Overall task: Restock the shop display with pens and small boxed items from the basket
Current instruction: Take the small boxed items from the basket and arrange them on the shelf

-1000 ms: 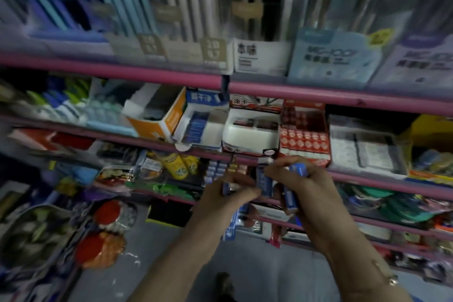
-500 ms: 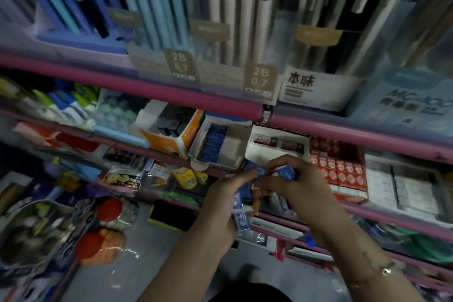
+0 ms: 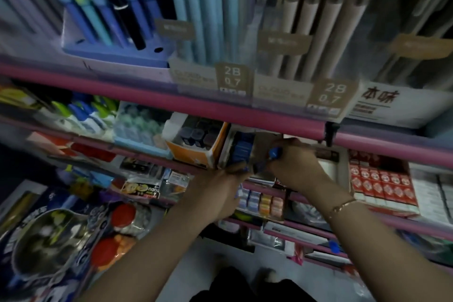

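Two hands at the second shelf | right hand (image 3: pixel 291 167) pinches a small blue boxed item (image 3: pixel 274 153) at the mouth of the white display carton (image 3: pixel 226 147) of blue boxes | left hand (image 3: pixel 220 187), at 7 o'clock of it, curled round more blue items (image 3: pixel 241 168) | orange carton (image 3: pixel 196 157) at carton's 9 o'clock | red boxes (image 3: pixel 382 184) at 3 o'clock.

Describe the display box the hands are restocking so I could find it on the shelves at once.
Start at the thick pink rail under the upright pens. On the shelf just below it, right of the orange box of dark cubes, stands a white box. It alone holds small blue boxes, and the right hand reaches toward it with one more.
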`<state>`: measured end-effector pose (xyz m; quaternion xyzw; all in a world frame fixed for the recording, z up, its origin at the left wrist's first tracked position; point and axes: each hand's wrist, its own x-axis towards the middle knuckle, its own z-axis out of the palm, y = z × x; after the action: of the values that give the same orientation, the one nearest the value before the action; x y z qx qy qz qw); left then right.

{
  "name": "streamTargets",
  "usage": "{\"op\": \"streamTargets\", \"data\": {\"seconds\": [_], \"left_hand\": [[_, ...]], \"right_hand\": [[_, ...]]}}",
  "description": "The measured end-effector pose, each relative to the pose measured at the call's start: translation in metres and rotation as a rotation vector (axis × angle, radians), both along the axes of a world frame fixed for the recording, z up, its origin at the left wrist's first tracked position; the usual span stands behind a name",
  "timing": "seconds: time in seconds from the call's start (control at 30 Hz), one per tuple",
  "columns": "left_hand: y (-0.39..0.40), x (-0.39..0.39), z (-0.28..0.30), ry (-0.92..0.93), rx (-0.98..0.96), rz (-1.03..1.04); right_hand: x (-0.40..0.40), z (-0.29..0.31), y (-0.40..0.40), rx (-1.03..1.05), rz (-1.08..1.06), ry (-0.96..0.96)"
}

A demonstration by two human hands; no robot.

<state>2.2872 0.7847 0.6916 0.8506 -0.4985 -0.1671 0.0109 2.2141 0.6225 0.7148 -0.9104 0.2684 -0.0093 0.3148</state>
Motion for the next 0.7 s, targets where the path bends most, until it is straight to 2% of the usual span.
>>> {"op": "streamTargets", "data": {"seconds": [0.17, 0.3, 0.4, 0.5, 0.57, 0.63, 0.67, 0.7], "left_hand": [[0.004, 0.015, 0.007, 0.053, -0.011, -0.076], [0.003, 0.020, 0.008, 0.059, 0.082, -0.089], [0.005, 0.021, 0.006, 0.047, 0.100, -0.102], [0.009, 0.026, 0.003, 0.095, 0.081, -0.115], [0.012, 0.028, 0.003, 0.183, 0.028, -0.095], [0.016, 0.030, 0.006, 0.316, -0.149, 0.010], [0.017, 0.029, 0.009, 0.418, -0.276, 0.105], [0.019, 0.028, 0.013, 0.558, -0.398, 0.225]], "right_hand": [[0.006, -0.002, 0.017, 0.048, -0.041, 0.035], [0.008, -0.001, 0.022, -0.188, 0.003, 0.278], [0.011, 0.001, 0.027, -0.334, 0.044, 0.373], [0.017, 0.001, 0.029, -0.378, 0.072, 0.426], [0.018, -0.001, 0.025, -0.325, 0.083, 0.374], [0.019, 0.001, 0.021, -0.136, -0.009, 0.145], [0.019, 0.005, 0.021, 0.028, -0.142, -0.025], [0.018, 0.009, 0.023, 0.282, -0.298, -0.196]]}}
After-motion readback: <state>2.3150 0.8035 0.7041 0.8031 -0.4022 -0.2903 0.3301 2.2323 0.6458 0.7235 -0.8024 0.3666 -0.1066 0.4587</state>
